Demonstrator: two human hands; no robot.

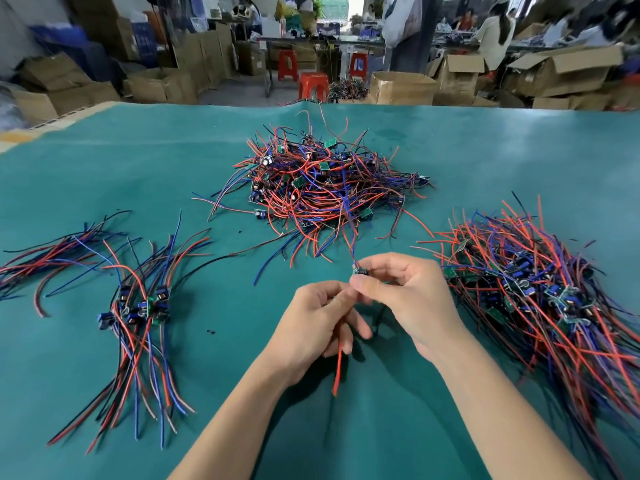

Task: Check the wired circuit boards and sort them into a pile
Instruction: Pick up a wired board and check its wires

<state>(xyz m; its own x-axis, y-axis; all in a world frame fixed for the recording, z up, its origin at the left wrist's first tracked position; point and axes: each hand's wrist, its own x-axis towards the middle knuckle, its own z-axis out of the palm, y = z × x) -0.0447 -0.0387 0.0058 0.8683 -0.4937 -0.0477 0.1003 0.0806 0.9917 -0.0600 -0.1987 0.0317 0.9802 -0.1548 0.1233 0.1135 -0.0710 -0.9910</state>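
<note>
A small wired circuit board (360, 271) is pinched between both hands above the green table (138, 168). My left hand (315, 323) curls round the board's wires, and a red wire (337, 368) hangs below it. My right hand (405, 296) pinches the board from the right. Thin red and blue wires run up from the board toward the tangled middle heap (322, 181). A small sorted bundle (138, 310) lies to the left, and a large pile (540, 299) lies to the right.
A loose bunch of wires (52, 261) lies at the far left edge. Beyond the table's far edge stand cardboard boxes (401, 86), red stools (313, 85) and people at other benches.
</note>
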